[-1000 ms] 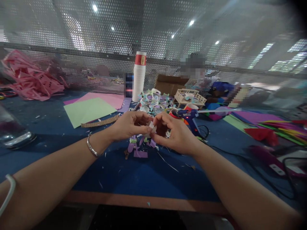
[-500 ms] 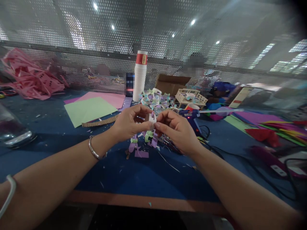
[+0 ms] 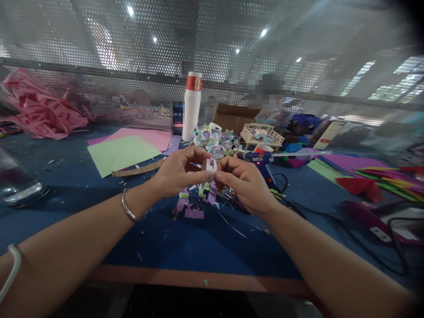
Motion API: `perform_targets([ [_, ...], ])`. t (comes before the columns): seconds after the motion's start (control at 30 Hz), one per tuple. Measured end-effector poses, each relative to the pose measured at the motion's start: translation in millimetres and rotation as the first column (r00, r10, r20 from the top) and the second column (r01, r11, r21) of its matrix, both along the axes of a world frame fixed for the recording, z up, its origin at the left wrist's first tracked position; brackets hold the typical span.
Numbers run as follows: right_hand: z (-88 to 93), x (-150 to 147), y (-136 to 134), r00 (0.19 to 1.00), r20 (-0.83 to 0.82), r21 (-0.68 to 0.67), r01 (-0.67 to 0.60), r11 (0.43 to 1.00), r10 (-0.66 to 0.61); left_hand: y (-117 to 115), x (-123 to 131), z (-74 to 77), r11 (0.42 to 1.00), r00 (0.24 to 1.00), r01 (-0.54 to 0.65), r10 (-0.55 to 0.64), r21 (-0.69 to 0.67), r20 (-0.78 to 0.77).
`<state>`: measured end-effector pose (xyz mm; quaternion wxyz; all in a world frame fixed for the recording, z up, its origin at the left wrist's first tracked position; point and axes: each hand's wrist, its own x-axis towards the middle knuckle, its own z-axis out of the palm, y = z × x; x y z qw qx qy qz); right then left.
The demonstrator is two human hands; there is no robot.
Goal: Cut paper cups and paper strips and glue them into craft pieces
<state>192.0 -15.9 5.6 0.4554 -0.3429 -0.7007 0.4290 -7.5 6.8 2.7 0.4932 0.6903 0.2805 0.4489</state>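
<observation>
Fingers (image 3: 198,178) of left hand (image 3: 175,173) and right hand (image 3: 247,180) pinch a small white piece (image 3: 211,166), partly hiding it.

Just above the left hand (image 3: 175,174) I can see a silver bangle (image 3: 127,207), slim, rounded and smooth, its polished metal catching a soft gleam where it loops round the wrist. Farther up the same bare left forearm (image 3: 79,243) a thin whitish band (image 3: 16,258) bends across, and I can't tell whether it is a bracelet or a cord. The right hand (image 3: 248,183) and slender right forearm (image 3: 318,249) look bare throughout.
</observation>
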Motion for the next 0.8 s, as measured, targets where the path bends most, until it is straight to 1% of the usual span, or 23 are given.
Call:
perform_targets([
  [0.13,0.5,-0.4,-0.5,1.0,-0.002,0.001,-0.005,1.0,0.005,4.1,-2.6,-0.2,0.998,0.999,0.043,-0.043,-0.041,0.007],
  [0.33,1.9,-0.7,-1.9,1.0,-0.017,-0.006,-0.012,1.0,0.011,8.6,-6.0,0.2,0.989,0.992,0.116,-0.111,-0.091,0.059],
  [0.43,3.8,-0.2,-2.3,1.0,-0.03,-0.01,-0.01,1.0,0.009,8.1,-5.2,0.1,0.99,0.993,0.098,-0.09,-0.101,0.082],
  [0.63,3.5,1.4,0.8,0.997,-0.078,-0.051,-0.023,0.998,0.019,6.6,1.2,-4.3,0.995,0.996,0.008,0.0,-0.098,0.085],
  [0.7,2.2,1.3,1.8,0.995,-0.102,-0.066,-0.02,0.998,0.013,6.1,3.2,-5.3,0.991,0.994,0.002,0.012,-0.132,0.11],
  [0.8,0.5,0.0,2.3,0.991,-0.134,-0.088,-0.013,0.996,0.001,5.2,4.7,-4.6,0.972,0.986,0.018,0.021,-0.234,0.164],
])
